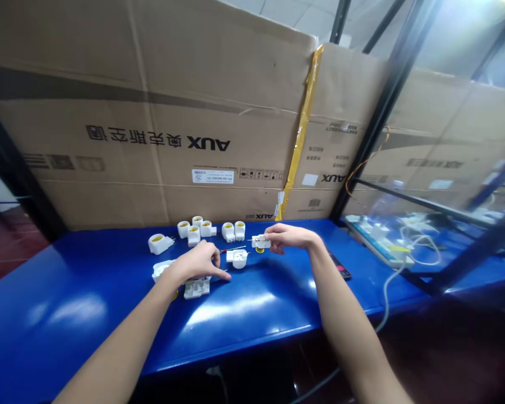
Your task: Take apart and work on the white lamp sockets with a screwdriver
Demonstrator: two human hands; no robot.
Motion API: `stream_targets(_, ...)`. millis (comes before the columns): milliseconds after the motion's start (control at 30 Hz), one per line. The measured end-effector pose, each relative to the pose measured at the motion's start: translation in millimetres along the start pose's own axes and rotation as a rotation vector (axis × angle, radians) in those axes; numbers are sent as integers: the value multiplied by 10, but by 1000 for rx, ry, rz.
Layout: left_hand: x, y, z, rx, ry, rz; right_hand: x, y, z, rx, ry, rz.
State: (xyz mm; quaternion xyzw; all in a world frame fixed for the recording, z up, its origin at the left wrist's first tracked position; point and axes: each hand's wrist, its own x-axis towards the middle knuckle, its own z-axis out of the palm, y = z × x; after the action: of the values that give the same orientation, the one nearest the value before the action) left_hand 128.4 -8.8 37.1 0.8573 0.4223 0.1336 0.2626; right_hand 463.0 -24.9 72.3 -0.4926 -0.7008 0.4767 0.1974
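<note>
My right hand [280, 237] pinches a white plastic piece [260, 242] with a yellow round part beneath it, a little above the blue table. My left hand [204, 261] is over the left group of parts, thumb stretched to the right and fingers apart, with nothing visibly gripped. Just below it lies a white open housing [197, 288]. Another white piece [161, 270] is partly hidden behind the left wrist. Between the hands sits a white round-bodied part [238, 258], with a thin red-marked rod [232, 249] behind it.
Several white sockets with yellow rings [193, 234] stand near the cardboard wall [172, 168]. One more socket [159, 243] lies left. A dark phone-like object [340, 266] lies right, by a black rack post [381, 106]. Beyond it are a power strip [374, 241] and cables.
</note>
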Motion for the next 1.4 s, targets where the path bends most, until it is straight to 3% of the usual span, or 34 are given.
stream_targets(133,17,-33,9,-43,-48,33,-44,40,-47,-25,-84,102)
stream_targets(333,-51,-43,-214,-107,-87,55,-11,-23,41,-183,-184,293)
stream_targets(433,-90,89,-230,-343,-100,98,12,-60,67,-323,-201,338)
stream_targets(500,-94,195,-165,-509,-89,103,11,-76,58,-442,-118,341)
stream_targets(567,-74,275,-67,-637,-49,114,1,-88,42,-491,8,260)
stream_targets(633,-37,314,35,-729,11,97,-2,-103,37,-415,70,82)
stream_targets(800,46,323,204,-849,119,28,76,-164,172,-168,-10,-289)
stream_targets(967,68,331,275,-884,131,23,206,-244,467,10,-49,-438)
stream_targets(1133,94,294,299,-805,134,38,244,-249,529,48,-32,-409)
stream_targets(1300,115,199,281,-191,400,203,271,-90,309,-88,83,-320)
stream_targets(1400,121,124,296,77,266,188,371,27,288,-304,30,-248)
